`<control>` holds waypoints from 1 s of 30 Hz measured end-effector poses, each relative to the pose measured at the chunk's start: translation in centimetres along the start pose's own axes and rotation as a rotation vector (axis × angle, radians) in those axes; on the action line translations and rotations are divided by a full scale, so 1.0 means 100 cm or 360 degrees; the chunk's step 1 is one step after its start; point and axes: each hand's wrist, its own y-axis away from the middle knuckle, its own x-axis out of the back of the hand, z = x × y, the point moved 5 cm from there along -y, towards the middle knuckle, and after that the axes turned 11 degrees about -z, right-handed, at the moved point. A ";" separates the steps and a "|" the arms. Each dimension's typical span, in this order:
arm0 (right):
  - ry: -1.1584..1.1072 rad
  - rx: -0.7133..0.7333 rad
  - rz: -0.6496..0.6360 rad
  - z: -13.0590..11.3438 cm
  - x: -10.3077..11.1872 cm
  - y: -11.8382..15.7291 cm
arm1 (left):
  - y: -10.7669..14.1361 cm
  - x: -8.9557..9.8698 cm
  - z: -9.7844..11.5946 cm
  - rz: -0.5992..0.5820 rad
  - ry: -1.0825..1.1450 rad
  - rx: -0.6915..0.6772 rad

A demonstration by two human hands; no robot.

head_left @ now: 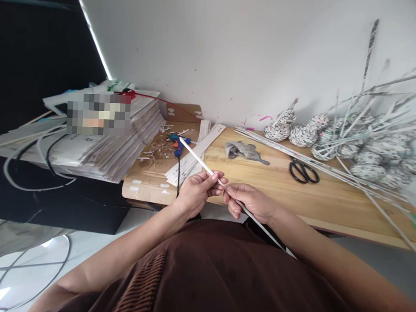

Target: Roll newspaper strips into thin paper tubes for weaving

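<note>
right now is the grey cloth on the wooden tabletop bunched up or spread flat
Bunched up: the grey cloth lies on the wooden tabletop in an uneven heap, with creases and a narrow end trailing right.

Left hand [196,192] and right hand [252,203] hold one thin white rod [196,155].
Blue glue gun [178,148] at their ten o'clock, grey cloth [245,151] at one, black scissors (handles showing) [303,171] between two and three on the desk [258,179].
</note>
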 end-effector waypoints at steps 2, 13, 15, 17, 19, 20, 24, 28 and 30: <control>0.0402 -0.0032 0.0124 -0.006 0.002 0.004 | 0.000 0.001 -0.002 0.0020 -0.0078 -0.0012; 0.0605 -0.0082 0.0122 0.002 0.000 0.012 | 0.002 0.007 -0.005 0.0022 -0.0075 -0.0017; 0.0366 -0.0113 -0.0021 0.007 -0.002 0.009 | 0.002 0.005 -0.005 0.0012 -0.0054 0.0005; 0.0613 -0.0092 0.0049 0.002 0.000 0.009 | 0.002 0.004 -0.005 0.0001 -0.0041 0.0031; 0.1120 -0.0004 0.0268 -0.009 0.001 0.012 | 0.002 0.004 -0.005 0.0008 -0.0032 0.0037; 0.1349 0.0048 0.0374 -0.015 0.000 0.013 | 0.002 0.005 -0.004 0.0028 -0.0029 0.0020; 0.1433 0.0078 0.0473 -0.017 0.000 0.016 | 0.001 0.010 0.000 0.0121 0.0015 -0.0068; 0.0365 -0.0097 -0.0066 0.007 -0.002 0.011 | 0.001 0.007 0.000 0.0020 0.0125 -0.0028; 0.0120 -0.0135 -0.0207 0.011 -0.004 0.010 | 0.002 0.004 0.000 -0.0015 0.0135 -0.0018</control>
